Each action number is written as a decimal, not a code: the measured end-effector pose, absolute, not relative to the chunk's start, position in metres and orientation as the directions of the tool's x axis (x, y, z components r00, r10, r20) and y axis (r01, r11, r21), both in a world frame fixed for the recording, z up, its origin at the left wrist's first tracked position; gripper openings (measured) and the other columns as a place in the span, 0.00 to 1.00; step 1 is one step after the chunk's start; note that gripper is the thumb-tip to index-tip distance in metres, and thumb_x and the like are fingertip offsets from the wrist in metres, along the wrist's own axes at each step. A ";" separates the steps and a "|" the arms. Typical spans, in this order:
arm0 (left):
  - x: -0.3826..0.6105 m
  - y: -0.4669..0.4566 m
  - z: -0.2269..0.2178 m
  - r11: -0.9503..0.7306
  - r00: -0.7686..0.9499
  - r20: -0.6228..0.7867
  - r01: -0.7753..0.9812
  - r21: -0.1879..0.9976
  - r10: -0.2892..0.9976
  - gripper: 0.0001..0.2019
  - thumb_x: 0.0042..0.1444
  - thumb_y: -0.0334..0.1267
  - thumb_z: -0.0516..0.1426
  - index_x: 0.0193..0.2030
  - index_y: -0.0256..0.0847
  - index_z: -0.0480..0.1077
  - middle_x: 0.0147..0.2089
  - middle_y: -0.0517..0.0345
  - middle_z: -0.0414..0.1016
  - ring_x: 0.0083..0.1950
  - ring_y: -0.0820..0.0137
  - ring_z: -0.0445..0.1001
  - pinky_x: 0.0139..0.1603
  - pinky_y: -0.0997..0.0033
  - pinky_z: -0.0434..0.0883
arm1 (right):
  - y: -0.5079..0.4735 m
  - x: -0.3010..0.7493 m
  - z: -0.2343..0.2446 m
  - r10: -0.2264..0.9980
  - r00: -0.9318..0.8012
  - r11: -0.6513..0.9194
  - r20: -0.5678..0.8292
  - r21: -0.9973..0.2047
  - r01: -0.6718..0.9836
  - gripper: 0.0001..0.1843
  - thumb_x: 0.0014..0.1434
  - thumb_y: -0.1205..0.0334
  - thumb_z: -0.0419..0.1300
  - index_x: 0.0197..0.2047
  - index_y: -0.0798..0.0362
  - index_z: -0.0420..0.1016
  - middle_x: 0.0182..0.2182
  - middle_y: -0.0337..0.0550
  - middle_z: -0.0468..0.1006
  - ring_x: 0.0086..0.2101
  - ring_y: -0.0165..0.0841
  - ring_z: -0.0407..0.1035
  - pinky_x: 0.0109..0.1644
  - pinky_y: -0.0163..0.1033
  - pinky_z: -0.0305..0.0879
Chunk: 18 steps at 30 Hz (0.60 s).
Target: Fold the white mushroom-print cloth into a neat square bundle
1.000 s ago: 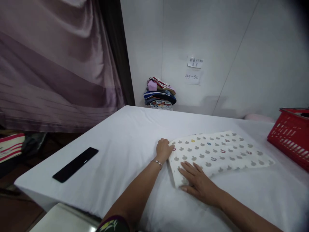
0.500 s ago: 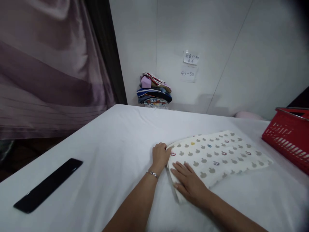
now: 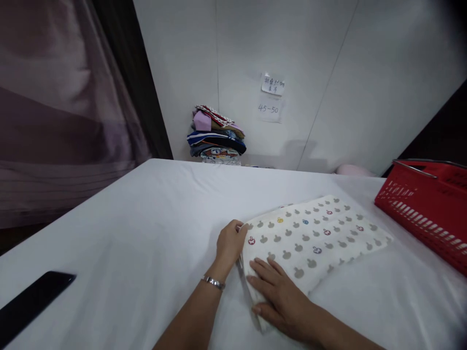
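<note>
A folded white cloth (image 3: 310,238) with grey mushroom-like prints and a few coloured ones lies on the white-covered table (image 3: 146,233). At its left edge, my left hand (image 3: 230,243) is closed on the cloth, thumb on top and the other fingers partly hidden. My right hand (image 3: 279,296) rests flat over the near left part of the cloth, its fingers apart. A silver bracelet (image 3: 213,282) circles my left wrist.
To the right stands a red plastic basket (image 3: 426,209) with a metal handle. A stack of folded clothes (image 3: 217,133) sits beyond the far edge, by the wall. A black flat object (image 3: 32,306) lies at lower left. Pinkish curtains (image 3: 54,121) hang at left.
My view has turned slightly right, so the scene sits further left and more of the basket shows. Both hands keep their places on the cloth.
</note>
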State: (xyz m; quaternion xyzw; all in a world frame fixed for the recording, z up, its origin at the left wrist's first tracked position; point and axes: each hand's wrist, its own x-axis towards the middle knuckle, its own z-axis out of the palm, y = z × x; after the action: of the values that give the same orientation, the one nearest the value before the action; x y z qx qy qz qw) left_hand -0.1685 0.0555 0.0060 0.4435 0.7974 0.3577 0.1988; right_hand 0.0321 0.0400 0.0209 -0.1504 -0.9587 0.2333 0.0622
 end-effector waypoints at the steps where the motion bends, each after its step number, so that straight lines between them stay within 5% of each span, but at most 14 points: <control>1: -0.169 0.056 0.007 0.372 -0.536 -0.023 0.554 0.745 0.844 0.12 0.57 0.47 0.50 0.34 0.45 0.70 0.31 0.61 0.75 0.34 0.70 0.72 0.31 0.74 0.61 | 0.043 0.033 0.025 0.315 -0.948 0.827 0.041 -0.501 0.254 0.27 0.61 0.50 0.51 0.61 0.49 0.60 0.62 0.48 0.57 0.61 0.42 0.49 0.64 0.54 0.45; 5: -0.170 0.055 0.006 0.473 -0.557 -0.083 0.608 0.637 0.827 0.11 0.56 0.47 0.50 0.34 0.43 0.69 0.33 0.57 0.76 0.36 0.66 0.72 0.30 0.72 0.60 | 0.083 0.033 0.035 0.467 -0.875 0.759 0.125 -0.565 0.324 0.23 0.61 0.52 0.50 0.58 0.48 0.65 0.58 0.45 0.64 0.58 0.39 0.56 0.60 0.49 0.55; 10: -0.170 0.054 0.006 0.456 -0.550 -0.062 0.619 0.639 0.833 0.11 0.57 0.46 0.50 0.35 0.43 0.67 0.31 0.58 0.75 0.34 0.67 0.72 0.29 0.72 0.59 | 0.169 0.021 0.029 0.673 -0.699 0.713 0.242 -0.463 0.526 0.20 0.60 0.58 0.49 0.53 0.52 0.70 0.53 0.49 0.70 0.53 0.40 0.63 0.59 0.51 0.57; 14: -0.165 0.051 0.012 0.359 -0.528 0.072 0.664 0.656 0.846 0.10 0.57 0.45 0.50 0.40 0.45 0.67 0.29 0.62 0.73 0.33 0.71 0.70 0.31 0.73 0.60 | 0.207 0.006 0.024 0.645 -0.745 0.733 0.168 -0.411 0.542 0.21 0.58 0.64 0.49 0.53 0.53 0.69 0.53 0.48 0.70 0.55 0.41 0.60 0.60 0.51 0.55; 18: -0.156 0.049 0.014 0.139 -0.424 0.278 0.725 0.675 0.862 0.09 0.56 0.43 0.51 0.40 0.45 0.69 0.30 0.63 0.72 0.33 0.73 0.69 0.34 0.75 0.61 | 0.211 -0.002 0.025 0.568 -0.815 0.742 0.110 -0.497 0.450 0.24 0.53 0.68 0.52 0.54 0.50 0.70 0.53 0.45 0.70 0.55 0.40 0.61 0.57 0.48 0.59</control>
State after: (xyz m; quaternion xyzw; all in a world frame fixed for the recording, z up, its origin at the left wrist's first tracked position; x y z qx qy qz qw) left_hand -0.1564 0.0488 0.0143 0.5295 0.7493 0.3878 0.0884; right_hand -0.0024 0.2108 0.0252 -0.2754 -0.9244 0.2307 0.1281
